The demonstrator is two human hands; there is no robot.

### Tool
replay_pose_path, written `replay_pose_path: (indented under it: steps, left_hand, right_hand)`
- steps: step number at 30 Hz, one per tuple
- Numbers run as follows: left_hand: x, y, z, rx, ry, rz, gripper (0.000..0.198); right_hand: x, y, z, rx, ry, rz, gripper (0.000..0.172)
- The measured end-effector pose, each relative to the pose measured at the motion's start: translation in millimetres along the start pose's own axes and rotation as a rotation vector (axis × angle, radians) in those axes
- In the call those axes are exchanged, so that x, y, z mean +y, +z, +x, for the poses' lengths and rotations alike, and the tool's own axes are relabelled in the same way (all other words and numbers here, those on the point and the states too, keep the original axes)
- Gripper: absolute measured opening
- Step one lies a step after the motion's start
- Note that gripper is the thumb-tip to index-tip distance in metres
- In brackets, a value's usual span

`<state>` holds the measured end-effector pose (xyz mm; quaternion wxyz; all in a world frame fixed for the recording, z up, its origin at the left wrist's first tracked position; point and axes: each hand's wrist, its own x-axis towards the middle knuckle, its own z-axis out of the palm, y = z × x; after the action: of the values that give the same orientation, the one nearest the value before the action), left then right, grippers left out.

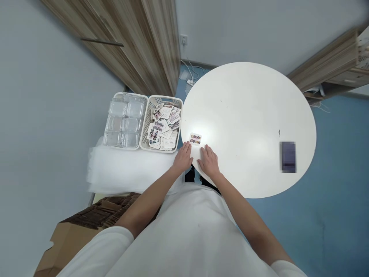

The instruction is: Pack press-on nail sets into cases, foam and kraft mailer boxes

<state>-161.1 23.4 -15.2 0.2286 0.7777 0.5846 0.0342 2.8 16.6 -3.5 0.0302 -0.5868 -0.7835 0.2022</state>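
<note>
A small white card of press-on nails (195,139), with two rows of dark and orange nails, lies flat near the left edge of the round white table (248,104). My left hand (183,157) rests at the table edge with its fingers stretched out, the fingertips close to the card's lower left corner. On the other side, my right hand (209,159) lies on the tabletop with fingers spread, just below and right of the card. Neither hand holds anything. Left of the table, a white basket (145,132) is heaped with similar nail cards (164,125).
A second white basket (146,100) holds several clear plastic boxes (132,124). White foam sheeting (123,169) lies in front of the baskets, above a cardboard box (69,242). A blurred dark rectangular thing (288,157) lies at the table's right. Wooden cabinets (144,46) stand behind.
</note>
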Motion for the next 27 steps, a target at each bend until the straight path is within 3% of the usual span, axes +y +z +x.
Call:
replay_pose_path:
  steps: [7,12,21,27]
  left_hand:
    - [14,4.4,-18,0.001,-0.029,-0.004,0.06]
    - [37,10.1,-38,-0.006,-0.077,-0.089,0.053]
    - [93,24.8,-79,-0.019,-0.303,-0.32,0.047]
    - [99,13.0,-121,-0.117,-0.452,-0.411,0.05]
  right_hand:
    - [28,-17,-36,0.022,-0.017,0.03,0.054]
    - [55,-31,-63,-0.001,-0.069,0.072,0.054]
    - [85,-30,-88,-0.178,-0.262,0.248,0.053]
    - [73,-35,-82,-0.367,-0.394,0.338,0.041]
